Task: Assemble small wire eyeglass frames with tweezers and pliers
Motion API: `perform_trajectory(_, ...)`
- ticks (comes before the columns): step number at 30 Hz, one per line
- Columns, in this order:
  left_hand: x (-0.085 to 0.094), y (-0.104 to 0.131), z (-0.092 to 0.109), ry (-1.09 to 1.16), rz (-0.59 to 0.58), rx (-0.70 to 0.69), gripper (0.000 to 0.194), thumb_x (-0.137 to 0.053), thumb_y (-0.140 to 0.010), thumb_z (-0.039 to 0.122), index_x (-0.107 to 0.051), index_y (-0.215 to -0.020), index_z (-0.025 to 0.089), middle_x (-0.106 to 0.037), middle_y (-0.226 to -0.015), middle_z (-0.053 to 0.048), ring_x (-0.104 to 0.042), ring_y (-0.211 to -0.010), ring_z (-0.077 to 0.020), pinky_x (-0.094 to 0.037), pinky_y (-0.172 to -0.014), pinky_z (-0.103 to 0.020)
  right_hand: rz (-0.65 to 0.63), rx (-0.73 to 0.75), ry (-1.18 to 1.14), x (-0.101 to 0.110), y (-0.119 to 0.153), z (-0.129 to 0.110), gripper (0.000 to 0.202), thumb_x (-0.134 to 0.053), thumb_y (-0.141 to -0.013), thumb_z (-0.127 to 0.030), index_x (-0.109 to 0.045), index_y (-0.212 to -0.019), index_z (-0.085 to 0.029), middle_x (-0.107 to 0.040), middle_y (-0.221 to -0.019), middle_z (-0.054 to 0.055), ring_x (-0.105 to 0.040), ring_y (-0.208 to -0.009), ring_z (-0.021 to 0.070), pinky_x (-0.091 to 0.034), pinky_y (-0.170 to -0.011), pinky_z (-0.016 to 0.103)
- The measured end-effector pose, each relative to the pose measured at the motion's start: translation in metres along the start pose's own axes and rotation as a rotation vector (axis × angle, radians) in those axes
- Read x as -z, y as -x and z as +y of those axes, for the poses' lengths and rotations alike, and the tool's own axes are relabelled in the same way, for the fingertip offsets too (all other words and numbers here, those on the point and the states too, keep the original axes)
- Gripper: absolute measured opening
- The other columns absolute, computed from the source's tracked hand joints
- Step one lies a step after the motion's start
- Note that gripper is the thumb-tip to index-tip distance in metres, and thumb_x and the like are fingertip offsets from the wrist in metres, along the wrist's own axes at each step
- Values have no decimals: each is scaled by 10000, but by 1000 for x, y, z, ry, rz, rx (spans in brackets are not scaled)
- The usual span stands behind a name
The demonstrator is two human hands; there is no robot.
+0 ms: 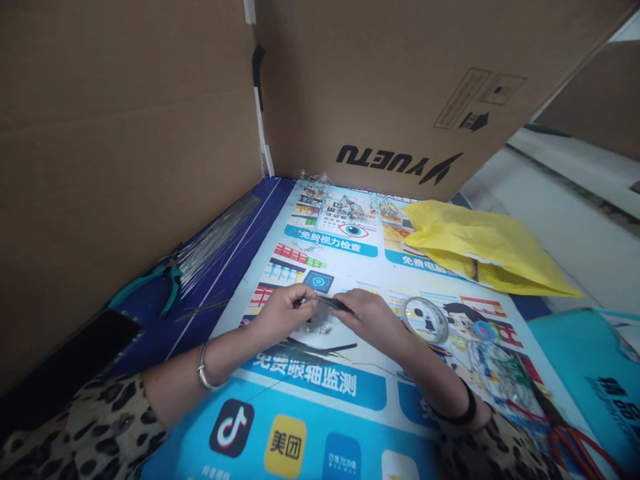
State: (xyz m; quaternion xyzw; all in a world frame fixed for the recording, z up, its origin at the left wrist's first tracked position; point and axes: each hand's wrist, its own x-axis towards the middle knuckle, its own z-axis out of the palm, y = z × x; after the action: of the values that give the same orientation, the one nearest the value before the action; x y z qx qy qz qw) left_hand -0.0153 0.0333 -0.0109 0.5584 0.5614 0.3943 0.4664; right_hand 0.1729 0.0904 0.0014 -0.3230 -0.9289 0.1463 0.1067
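Head camera: the left hand [290, 311] and right hand [367, 318] both pinch a thin dark strip [328, 302] over the poster [345, 263], probably to keep it steady (the pliers [175, 293] lie off left, maybe for easy reach).

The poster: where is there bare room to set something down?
On the poster, the icon strip looks free between left sleeve and right sleeve; a smaller gap separates right hand and yellow bag. Crowded: the right side, with tape roll, tangled wires and red-handled tool.
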Motion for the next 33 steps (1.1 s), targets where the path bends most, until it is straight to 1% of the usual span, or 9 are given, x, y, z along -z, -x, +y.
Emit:
perform_trajectory(4, 0, -1, 2, -109, 19, -37, 127, -491, -736, 230, -499, -637, 151, -446, -536, 49, -374, -486, -65, -288, -471, -177, 52, 60, 144, 3, 2, -2, 201, -505, -862, -321, -619, -887, -158, -641, -770, 63, -564, -762, 177, -400, -698, 275)
perform_trajectory(7, -1, -1, 1, -140, 17, -57, 114, -480, -731, 215, -495, -638, 150, -432, -539, 53, -361, -497, -66, -282, -480, -180, 83, 99, 213, 5, 3, -4, 202, -492, -870, -318, -612, -868, -155, -629, -754, 59, -549, -745, 178, -391, -700, 283)
perform_trajectory(11, -1, -1, -2, -151, 2, -76, 113, -471, -731, 207, -487, -634, 152, -419, -541, 56, -356, -504, -67, -280, -486, -180, 110, 122, 284, 6, 4, -4, 203, -505, -861, -331, -607, -856, -155, -614, -727, 49, -537, -725, 186, -380, -680, 292)
perform_trajectory(15, -1, -2, -4, -146, -9, -69, 106, -477, -726, 196, -487, -630, 151, -427, -543, 56, -363, -505, -66, -283, -487, -179, 127, 158, 361, 5, 5, -5, 191, -506, -863, -317, -605, -890, -156, -614, -726, 46, -536, -717, 187, -367, -666, 298)
perform_trajectory(20, -1, -3, -6, -103, -27, -49, 102, -492, -737, 210, -501, -654, 152, -443, -543, 56, -387, -495, -66, -294, -480, -178, 109, 167, 411, 6, 7, -8, 185, -506, -863, -307, -605, -888, -152, -619, -720, 46, -546, -699, 186, -361, -645, 299)
perform_trajectory(24, -1, -3, -6, -19, -68, -28, 114, -507, -756, 238, -512, -675, 158, -461, -536, 55, -410, -472, -65, -309, -467, -179, 103, 137, 358, 5, 6, -7, 190, -504, -863, -309, -607, -895, -152, -630, -738, 56, -560, -718, 188, -378, -657, 298)
perform_trajectory(27, 1, -4, -5, 77, -102, 31, 130, -519, -776, 274, -506, -707, 165, -458, -500, 62, -411, -435, -66, -322, -453, -183, 66, 69, 231, 4, 3, -5, 192, -505, -862, -310, -613, -905, -157, -644, -772, 58, -574, -759, 188, -399, -682, 291)
perform_trajectory(29, 3, -5, -4, 154, -79, 46, 153, -528, -788, 298, -504, -715, 166, -466, -498, 58, -418, -439, -66, -333, -464, -186, 43, -3, 97, 4, 1, -3, 183, -519, -853, -306, -616, -921, -167, -657, -812, 51, -583, -788, 182, -412, -694, 279)
perform_trajectory(33, 6, -7, -2, 338, 31, 49, 199, -531, -811, 340, -503, -721, 164, -461, -512, 53, -406, -462, -59, -317, -479, -182, 75, -154, -139, 6, -2, -2, 176, -544, -831, -321, -622, -920, -190, -665, -864, 33, -597, -799, 163, -428, -687, 256)
